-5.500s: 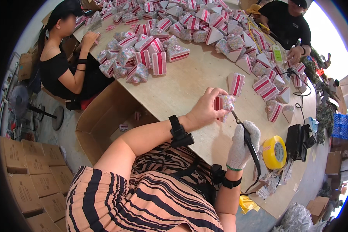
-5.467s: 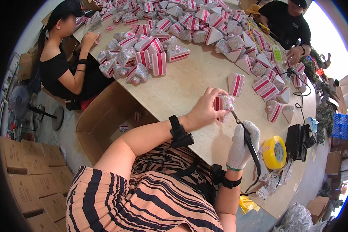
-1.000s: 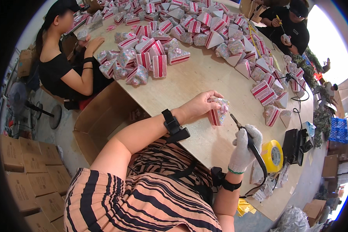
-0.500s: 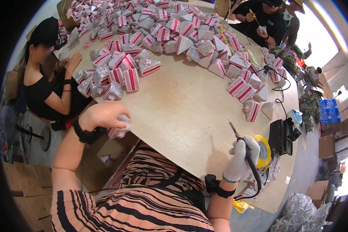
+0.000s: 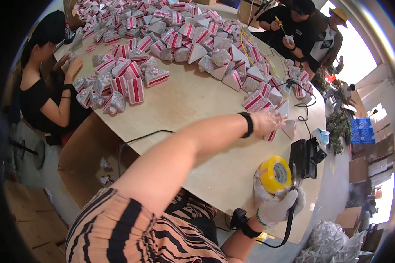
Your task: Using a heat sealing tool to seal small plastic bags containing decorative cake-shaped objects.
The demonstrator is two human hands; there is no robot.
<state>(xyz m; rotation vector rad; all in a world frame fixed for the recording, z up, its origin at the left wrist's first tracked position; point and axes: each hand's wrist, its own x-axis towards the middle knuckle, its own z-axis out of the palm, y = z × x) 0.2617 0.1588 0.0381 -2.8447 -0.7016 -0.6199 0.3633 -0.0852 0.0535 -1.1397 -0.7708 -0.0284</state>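
My bare left hand [image 5: 267, 122] reaches far across the table to the right, fingers apart over a pink-and-white cake-slice-shaped wedge [image 5: 270, 136]. The fingers partly cover that wedge, and I see no firm grip on it. Just right of the hand stands another wedge [image 5: 289, 130] with a pale side showing. My right hand [image 5: 281, 207], in a white knitted glove, is closed round a corded pen-shaped tool [image 5: 292, 188] that looks like a soldering iron. Its tip end points toward a black box-shaped device [image 5: 303, 158]. Beside the glove stands a yellow tape roll [image 5: 275, 174].
Glittery wedges [image 5: 175, 39] are heaped over the table's far side, with a smaller group [image 5: 114, 83] at left. A cardboard box [image 5: 81, 162] sits below the left table edge. One co-worker [image 5: 44, 83] sits at left; others [image 5: 289, 35] are at far right. Black cords trail across the tabletop.
My left hand has swung from the left table edge to the far right and no longer holds the wedge it had. My right hand has moved the tool down toward the black device.
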